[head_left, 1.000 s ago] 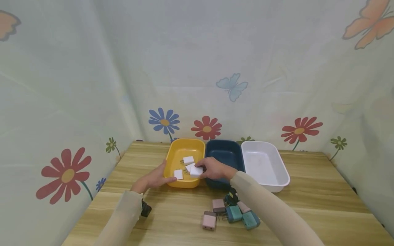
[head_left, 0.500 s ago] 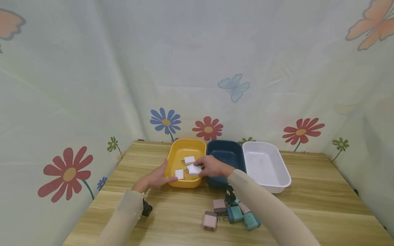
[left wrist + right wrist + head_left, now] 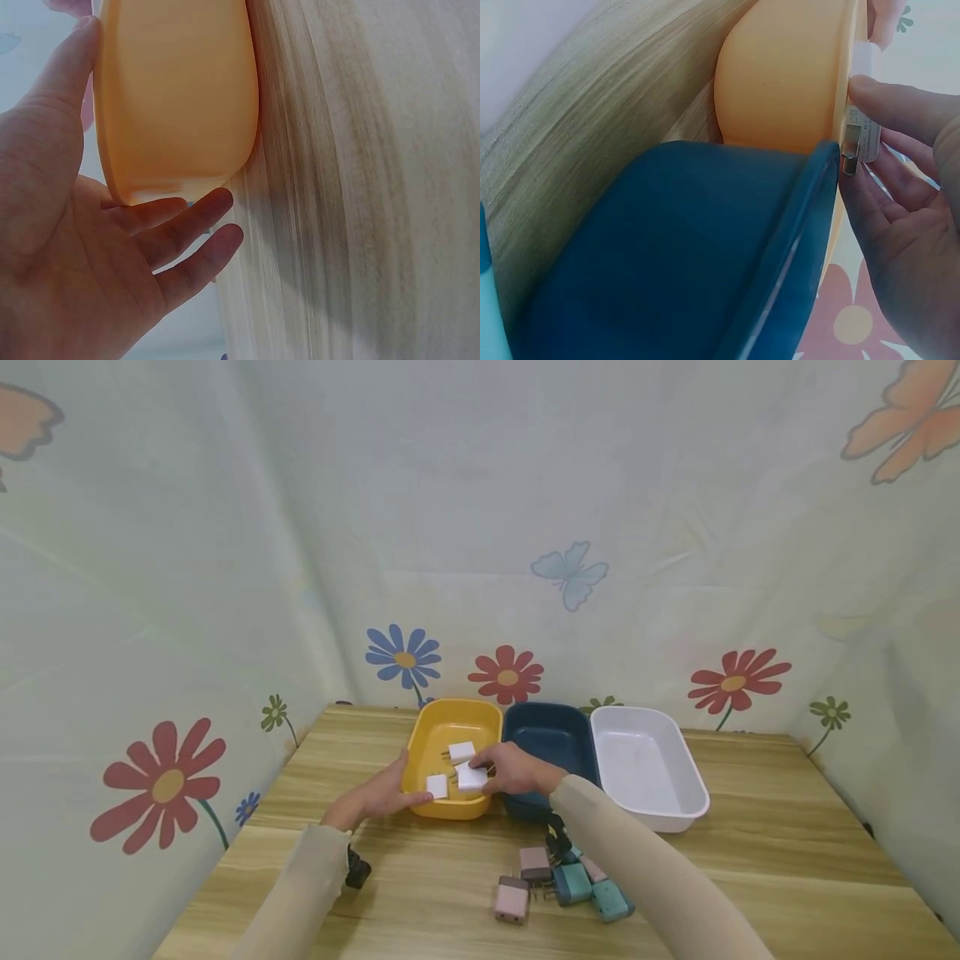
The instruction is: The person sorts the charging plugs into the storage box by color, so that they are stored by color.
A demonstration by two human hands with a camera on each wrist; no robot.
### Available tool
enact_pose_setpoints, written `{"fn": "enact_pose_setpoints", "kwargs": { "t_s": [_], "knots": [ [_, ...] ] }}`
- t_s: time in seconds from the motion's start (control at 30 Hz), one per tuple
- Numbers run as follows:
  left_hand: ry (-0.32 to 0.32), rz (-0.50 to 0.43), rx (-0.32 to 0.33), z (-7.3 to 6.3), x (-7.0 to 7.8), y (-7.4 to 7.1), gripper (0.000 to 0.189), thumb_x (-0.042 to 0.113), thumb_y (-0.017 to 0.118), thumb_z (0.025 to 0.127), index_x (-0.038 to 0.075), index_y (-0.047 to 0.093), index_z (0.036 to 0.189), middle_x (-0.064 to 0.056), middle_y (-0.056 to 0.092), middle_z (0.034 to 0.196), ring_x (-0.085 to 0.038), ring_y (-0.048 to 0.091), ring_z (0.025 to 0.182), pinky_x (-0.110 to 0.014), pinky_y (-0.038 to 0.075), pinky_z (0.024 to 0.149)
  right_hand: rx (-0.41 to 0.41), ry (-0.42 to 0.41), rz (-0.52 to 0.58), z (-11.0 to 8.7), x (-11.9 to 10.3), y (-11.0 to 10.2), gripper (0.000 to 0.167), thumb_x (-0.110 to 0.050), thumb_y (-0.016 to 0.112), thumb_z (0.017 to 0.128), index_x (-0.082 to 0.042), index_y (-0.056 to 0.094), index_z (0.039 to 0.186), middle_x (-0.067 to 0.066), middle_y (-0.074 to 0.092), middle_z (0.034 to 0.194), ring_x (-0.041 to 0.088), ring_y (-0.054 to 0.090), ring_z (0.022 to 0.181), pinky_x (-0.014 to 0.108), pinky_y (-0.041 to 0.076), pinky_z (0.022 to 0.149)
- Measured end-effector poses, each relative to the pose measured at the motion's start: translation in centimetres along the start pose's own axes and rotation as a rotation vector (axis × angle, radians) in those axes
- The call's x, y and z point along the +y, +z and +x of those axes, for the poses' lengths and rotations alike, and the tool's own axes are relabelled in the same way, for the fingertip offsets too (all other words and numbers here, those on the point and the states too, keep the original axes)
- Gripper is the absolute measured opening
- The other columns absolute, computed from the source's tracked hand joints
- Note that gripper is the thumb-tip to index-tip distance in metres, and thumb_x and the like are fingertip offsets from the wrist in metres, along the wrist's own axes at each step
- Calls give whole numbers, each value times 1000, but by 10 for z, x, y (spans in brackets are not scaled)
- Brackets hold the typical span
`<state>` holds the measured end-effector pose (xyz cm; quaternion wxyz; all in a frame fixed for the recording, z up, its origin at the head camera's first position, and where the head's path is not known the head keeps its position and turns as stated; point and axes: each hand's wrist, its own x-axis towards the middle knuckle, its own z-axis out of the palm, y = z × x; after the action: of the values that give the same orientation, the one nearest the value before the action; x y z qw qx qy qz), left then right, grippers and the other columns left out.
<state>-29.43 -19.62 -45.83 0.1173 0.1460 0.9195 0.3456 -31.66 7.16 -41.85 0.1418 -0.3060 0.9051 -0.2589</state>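
My right hand (image 3: 517, 770) pinches a white USB wall charger (image 3: 471, 777) between thumb and fingers, over the front right part of a yellow bin (image 3: 427, 727). In the right wrist view, the charger (image 3: 870, 112) shows printed text and a metal port. Two other white chargers, one farther back (image 3: 461, 752) and one at the front left (image 3: 437, 787), lie in the bin; another is mostly covered by the held one. At the bin's front left corner rests my left hand (image 3: 381, 792), its thumb by the rim and its fingers loosely extended along the outer wall (image 3: 180, 90).
A dark blue bin (image 3: 551, 735) and a white bin (image 3: 645, 760) stand in a row right of the yellow one. In front lie several pink chargers (image 3: 512, 900) and teal chargers (image 3: 572, 883), partly behind my right sleeve. A patterned curtain (image 3: 480, 527) hangs behind the table.
My right hand has shifted the white charger slightly left within the yellow bin, covering more of the one beneath. The left hand keeps its place at the corner.
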Motion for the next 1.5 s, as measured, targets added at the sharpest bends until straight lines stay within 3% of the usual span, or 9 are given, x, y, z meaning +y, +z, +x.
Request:
{"fn": "enact_pose_setpoints", "kwargs": {
  "t_s": [0.3, 0.6, 0.77, 1.1, 1.4, 1.5],
  "knots": [
    [15, -14, 5, 0, 0, 4, 101, 41, 70, 84, 4, 3, 151, -20, 14, 155, -35, 21, 139, -52, 18, 110, -5, 6, 35, -4, 2, 1, 48, -20, 76, 81, -13, 62, 126, -5, 64, 116, 16, 58, 100, 24, 47, 91],
    [30, -1, 5, 0, -2, 5, 102, 40, 70, 85, 2, 3, 151, -21, 14, 154, -35, 22, 139, -52, 19, 110, 4, 21, 164, -10, 8, 1, 44, -13, 73, 84, -7, 61, 126, 8, 62, 121, 20, 59, 104, 30, 51, 87],
    [38, 11, 2, 0, -2, 2, 101, 39, 69, 86, -2, 2, 150, -24, 12, 154, -36, 20, 139, -52, 18, 111, 30, 3, 180, -18, 12, -9, 42, -15, 73, 84, -13, 62, 125, 8, 62, 122, 17, 61, 97, 28, 52, 83],
    [34, 8, -6, 0, -1, 0, 102, 38, 70, 85, -4, 3, 149, -27, 15, 152, -38, 22, 137, -53, 20, 110, 78, -40, 142, -43, 18, -36, 42, -11, 71, 85, -6, 60, 125, 7, 62, 120, 19, 62, 100, 29, 53, 82],
    [-30, 101, 19, -4, 9, -4, 103, 47, 68, 84, -3, 5, 150, -27, 7, 153, -42, 12, 139, -56, 16, 110, 81, -66, 132, -69, 23, -48, 43, -8, 70, 85, 0, 58, 126, 11, 60, 123, 30, 59, 109, 39, 51, 88],
    [-7, 170, 43, -7, 20, -5, 100, 49, 65, 85, -6, 10, 148, -29, 8, 152, -44, 12, 138, -56, 17, 110, 91, -87, 105, -81, 28, -50, 41, -9, 69, 86, 0, 59, 125, 12, 61, 121, 27, 59, 107, 37, 51, 87]
  ]
}}
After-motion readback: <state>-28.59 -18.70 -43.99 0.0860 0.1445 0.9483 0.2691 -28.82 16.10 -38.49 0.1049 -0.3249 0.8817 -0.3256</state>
